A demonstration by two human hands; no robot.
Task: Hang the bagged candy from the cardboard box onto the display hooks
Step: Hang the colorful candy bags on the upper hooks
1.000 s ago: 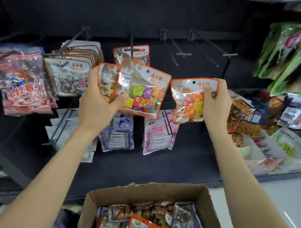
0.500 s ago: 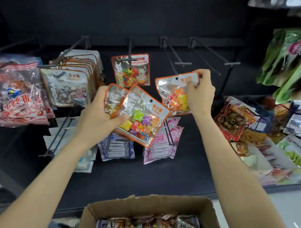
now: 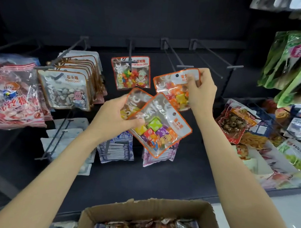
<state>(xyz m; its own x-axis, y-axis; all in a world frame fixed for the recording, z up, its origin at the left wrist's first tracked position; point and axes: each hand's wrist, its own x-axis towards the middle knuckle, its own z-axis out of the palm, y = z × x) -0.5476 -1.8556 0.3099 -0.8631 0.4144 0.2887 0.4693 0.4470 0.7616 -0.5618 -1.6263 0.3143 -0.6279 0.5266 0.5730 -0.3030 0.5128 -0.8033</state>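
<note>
Head view: the right hand [image 3: 201,93] pinches an orange-edged candy bag [image 3: 175,88] by its top, just below an empty hook [image 3: 184,66], not yet threaded on. The left hand [image 3: 113,118] grips two more clear bags [image 3: 156,125] of bright cubes, and the box [image 3: 119,214] below looks well filled, so most hanging remains

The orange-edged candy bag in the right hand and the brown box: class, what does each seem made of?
Orange-edged candy bag: apparently glossy clear plastic film; sweets show through, and it glints. Brown box: matt cardboard, judging by its raw, slightly ragged rim.
</note>
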